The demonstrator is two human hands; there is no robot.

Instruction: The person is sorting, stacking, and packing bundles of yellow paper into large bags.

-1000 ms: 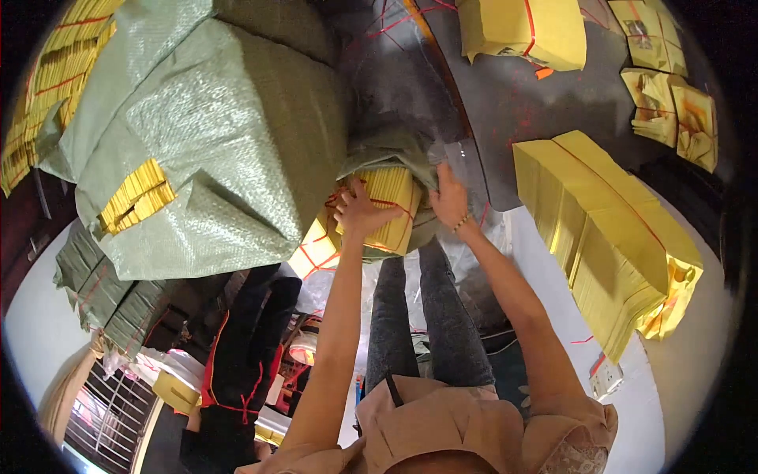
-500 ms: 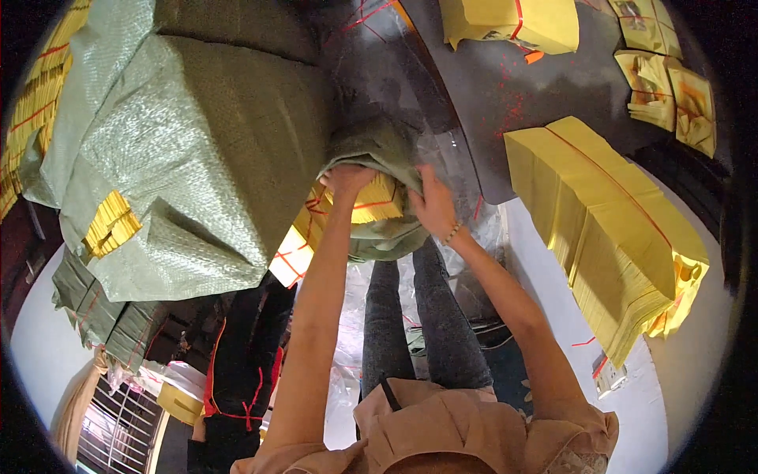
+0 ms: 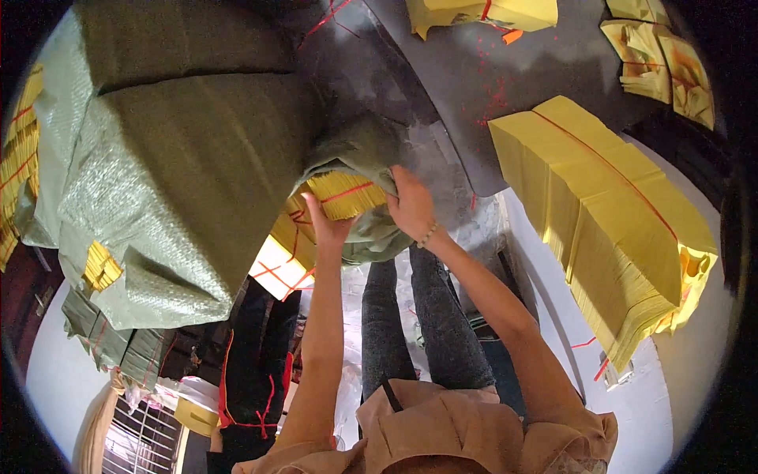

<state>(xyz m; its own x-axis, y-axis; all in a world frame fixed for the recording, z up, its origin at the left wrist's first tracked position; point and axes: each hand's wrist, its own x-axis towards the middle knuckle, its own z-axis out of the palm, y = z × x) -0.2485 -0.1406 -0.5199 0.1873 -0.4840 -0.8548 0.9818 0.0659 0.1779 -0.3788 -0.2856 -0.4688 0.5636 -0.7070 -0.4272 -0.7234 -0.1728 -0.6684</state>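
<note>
A green woven sack point(image 3: 377, 238) stands in front of my legs with its mouth folded back. Inside it shows a stack of yellow paper point(image 3: 343, 195) tied with red string. My right hand point(image 3: 412, 207) is closed on the sack's rim at the right side. By the near left side of the mouth, my left hand point(image 3: 330, 225) touches the stack with a finger or thumb raised and apart from the rest; some of its fingers are hidden. Another tied paper bundle point(image 3: 286, 249), bright yellow and white, lies just left of that hand.
A large, full green sack point(image 3: 189, 174) rises at the left, yellow paper showing through a tear. On the right, a long yellow paper stack point(image 3: 600, 213) stands beside a dark table point(image 3: 442, 87). A person in dark trousers point(image 3: 257, 355) is at the lower left.
My left hand has come off the sack's rim and moved down and left. More of the yellow stack shows. My right hand keeps its grip on the rim, shifted slightly left.
</note>
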